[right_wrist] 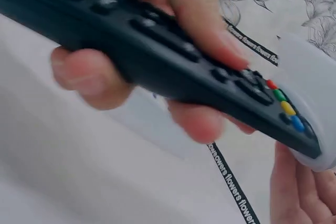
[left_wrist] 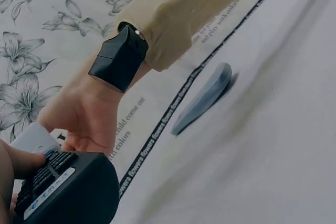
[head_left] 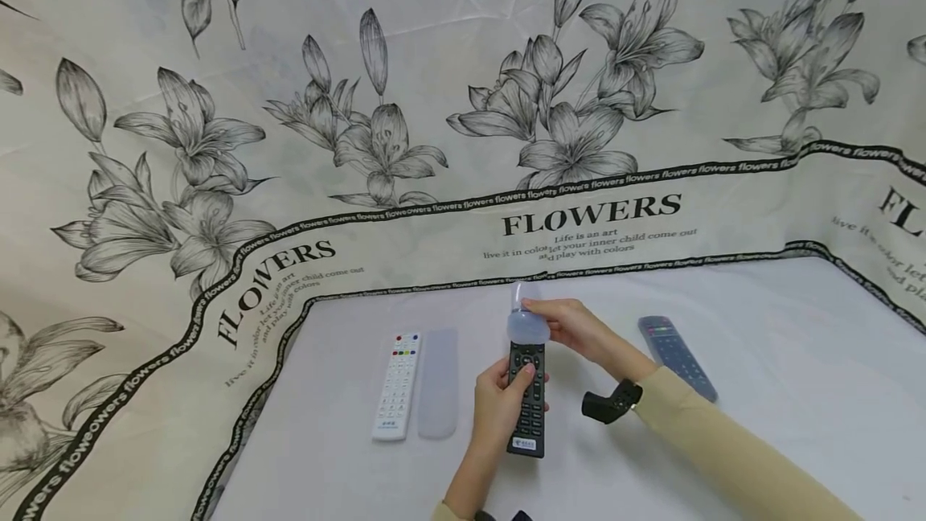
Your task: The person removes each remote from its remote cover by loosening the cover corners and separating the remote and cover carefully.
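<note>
White flower-printed fabric (head_left: 419, 244) is seen behind the white-covered table (head_left: 311, 457). One black plastic remote control (head_left: 527, 412) is gripped by the left hand (head_left: 497, 400); its far end is covered by a translucent bluish sleeve (head_left: 528, 328), held in the right hand (head_left: 579, 330). Coloured buttons (right_wrist: 287, 108) are shown by the right wrist view, not the head view.

Floral cloth (head_left: 448, 235) reading “FLOWERS”, “Life is an art”

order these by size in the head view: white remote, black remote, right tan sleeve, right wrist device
1. Right tan sleeve
2. Black remote and white remote: too alike to rank, black partly hidden
3. Right wrist device
</note>
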A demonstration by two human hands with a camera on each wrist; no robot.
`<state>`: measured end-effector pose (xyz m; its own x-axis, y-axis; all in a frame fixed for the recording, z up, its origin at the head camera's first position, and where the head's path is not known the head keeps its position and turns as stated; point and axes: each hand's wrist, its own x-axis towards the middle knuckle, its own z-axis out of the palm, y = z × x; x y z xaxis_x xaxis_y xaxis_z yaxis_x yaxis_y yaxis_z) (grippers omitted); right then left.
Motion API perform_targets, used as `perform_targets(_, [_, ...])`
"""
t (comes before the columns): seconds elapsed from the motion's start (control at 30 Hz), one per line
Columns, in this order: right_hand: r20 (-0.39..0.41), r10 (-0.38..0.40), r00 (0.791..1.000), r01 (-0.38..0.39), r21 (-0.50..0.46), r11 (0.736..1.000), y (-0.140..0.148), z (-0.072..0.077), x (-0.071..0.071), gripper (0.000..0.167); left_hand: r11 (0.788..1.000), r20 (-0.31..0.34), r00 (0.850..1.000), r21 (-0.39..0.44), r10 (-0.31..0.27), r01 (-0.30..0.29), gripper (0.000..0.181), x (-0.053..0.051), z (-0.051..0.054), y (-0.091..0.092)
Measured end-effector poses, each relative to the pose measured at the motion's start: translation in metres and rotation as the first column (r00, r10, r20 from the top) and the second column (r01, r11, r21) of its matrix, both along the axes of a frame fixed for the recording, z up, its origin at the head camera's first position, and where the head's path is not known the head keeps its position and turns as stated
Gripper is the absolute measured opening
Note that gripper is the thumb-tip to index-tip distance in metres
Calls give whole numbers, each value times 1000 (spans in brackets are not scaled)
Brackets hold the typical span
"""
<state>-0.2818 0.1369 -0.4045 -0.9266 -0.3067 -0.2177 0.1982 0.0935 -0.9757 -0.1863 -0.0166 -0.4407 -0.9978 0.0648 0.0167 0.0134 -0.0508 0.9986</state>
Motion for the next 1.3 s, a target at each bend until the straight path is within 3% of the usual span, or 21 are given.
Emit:
perform_targets(0.1, [50, 44, 998, -43, -19, 999, 1, 0, -9, 53, 999, 20, 999, -13, -44, 44, 31, -3, 1, -3])
perform_targets(0.2, [26, 48, 999, -49, 42, 998, 3, -1, -16, 49, 997, 47, 997, -27, -66, 67, 32, -5, 1, -5])
perform_targets(0.33, [-52, -40, 998, 47, 149, 988, 3, -1, -22, 44, 999, 45, 998, -6, -33, 33, 33, -6, -2, -1])
perform_targets(0.47, [-83, -152, 985, 165, 181, 970, -2, 1, -24, 40, 999, 38, 999, 42, 21, -22, 33, -4, -6, 6])
perform_targets(0.63, [-108, -247, 963, 265, 209, 941, -6, 5, -21, 37, 996, 28, 997, 39, 75, -76, 30, -2, -5, 14])
perform_targets(0.8, [-64, -293, 954, 300, 140, 944, -7, 7, -24, 34, 993, 10, 994, 36, 110, -111, 28, -1, 0, 20])
perform_targets(0.97, [-25, -258, 966, 259, 101, 961, -8, 7, -24, 46, 992, 35, 992, 41, 117, -119, 26, -3, 3, 18])
perform_targets(1.07, [-3, -219, 976, 219, 44, 975, -9, 5, -20, 57, 992, 6, 993, 44, 114, -115, 26, -5, 4, 15])
perform_targets(1.2, [81, -149, 985, 158, -118, 980, -11, 2, -9, 67, 992, -82, 989, 35, 124, -121, 26, -7, 4, 13])
perform_targets(1.3, [151, -107, 983, 145, -264, 954, -12, 0, -4, 64, 988, -108, 982, 36, 153, -150, 24, -9, 2, 15])
